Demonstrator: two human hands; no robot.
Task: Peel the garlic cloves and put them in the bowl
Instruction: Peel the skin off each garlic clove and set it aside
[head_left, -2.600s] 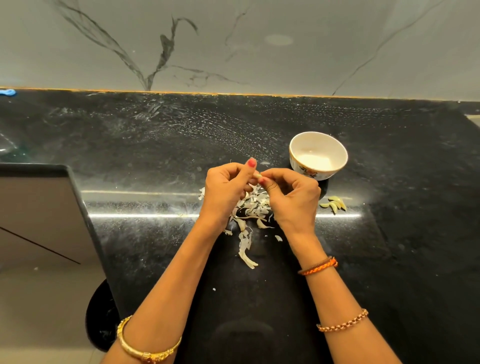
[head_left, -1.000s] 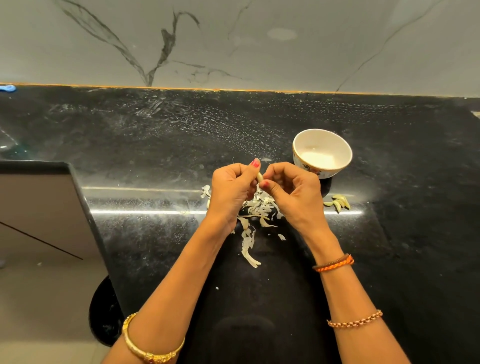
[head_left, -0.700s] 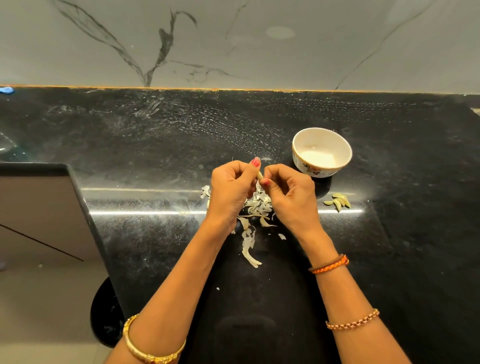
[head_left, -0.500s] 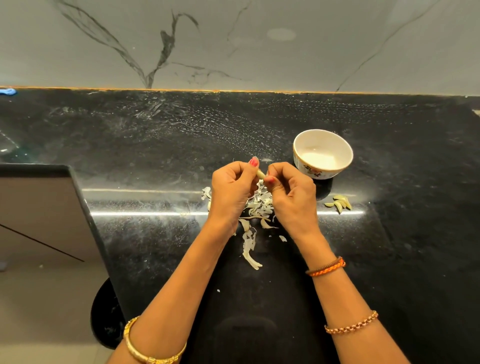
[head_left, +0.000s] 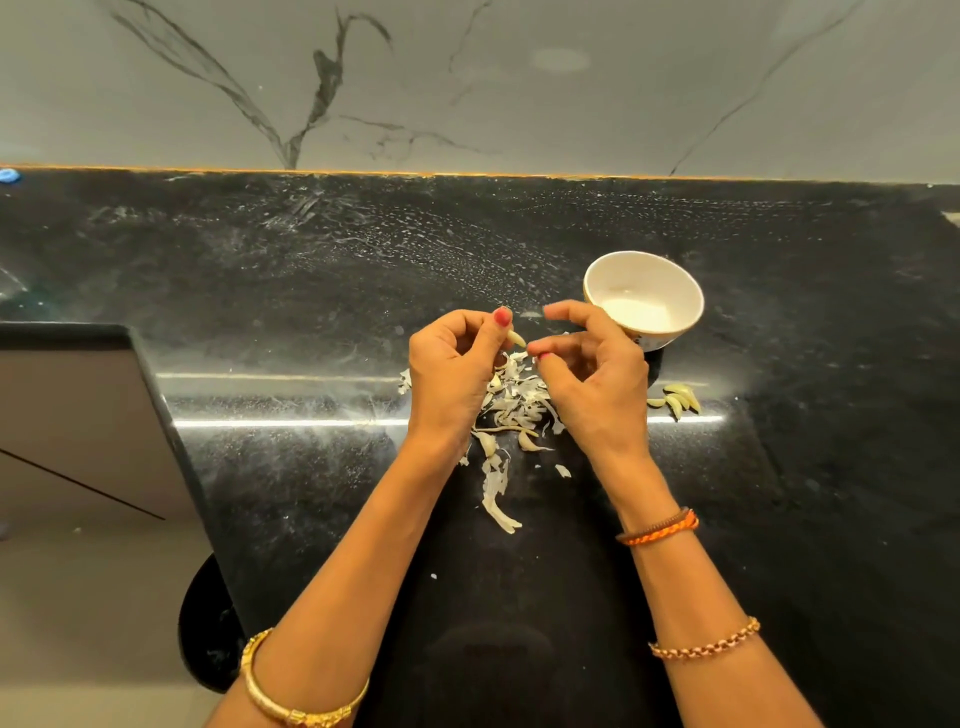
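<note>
Loose papery garlic skins (head_left: 511, 410) lie heaped mid-counter on the black speckled stone counter (head_left: 311, 291), directly under the hands, presumably so peel drops in one spot. Left hand (head_left: 452, 374), fingers curled, pinches a pale slender garlic clove (head_left: 516, 339) at thumb tip; right hand (head_left: 597, 382) sits just beside it, fingers loosely spread, gripping nothing visible. Peeled greenish cloves (head_left: 678, 399) lie right of the heap, the white ceramic bowl (head_left: 688, 312) beyond, toward the back edge.

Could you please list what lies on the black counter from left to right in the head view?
Left hand → garlic clove → right hand → bowl
</note>
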